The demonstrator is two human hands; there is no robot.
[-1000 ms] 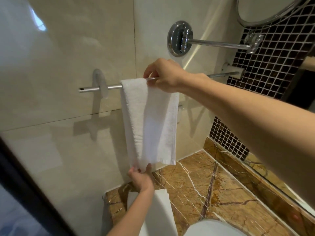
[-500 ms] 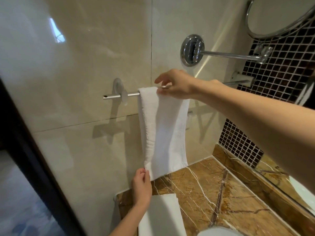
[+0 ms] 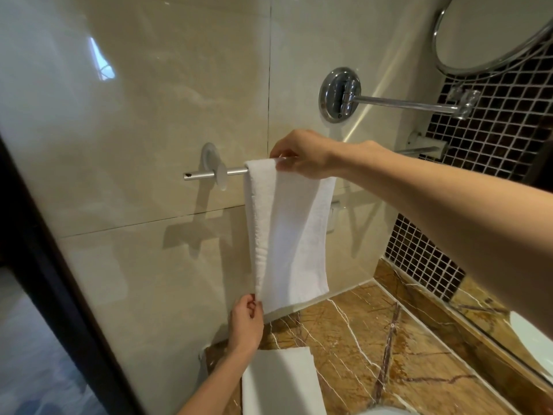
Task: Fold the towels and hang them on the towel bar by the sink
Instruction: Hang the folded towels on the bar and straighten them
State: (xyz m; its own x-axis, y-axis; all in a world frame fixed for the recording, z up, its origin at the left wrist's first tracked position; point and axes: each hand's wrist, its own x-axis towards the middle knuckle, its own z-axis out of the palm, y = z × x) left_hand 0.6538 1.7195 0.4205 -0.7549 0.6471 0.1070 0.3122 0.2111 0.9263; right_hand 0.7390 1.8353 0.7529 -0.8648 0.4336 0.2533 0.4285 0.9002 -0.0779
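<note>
A folded white towel [image 3: 288, 235] hangs over the chrome towel bar [image 3: 209, 174] on the beige tiled wall. My right hand [image 3: 302, 157] rests on top of the bar and pinches the towel's upper fold. My left hand [image 3: 247, 320] holds the towel's lower left corner between thumb and fingers. A second folded white towel [image 3: 279, 381] lies flat on the brown marble counter [image 3: 389, 339] below, partly behind my left forearm.
A round chrome mirror [image 3: 490, 28] on a swing arm [image 3: 398, 103] sticks out from the wall above the bar. Dark mosaic tiles [image 3: 493, 139] cover the right wall. A white basin edge [image 3: 532, 330] shows at far right. A dark door frame [image 3: 45, 265] runs down the left.
The view has shifted, so the bar and towel sit further right and lower in frame. My left hand slid from the towel's bottom middle to its lower left corner. My right hand stays on the bar.
</note>
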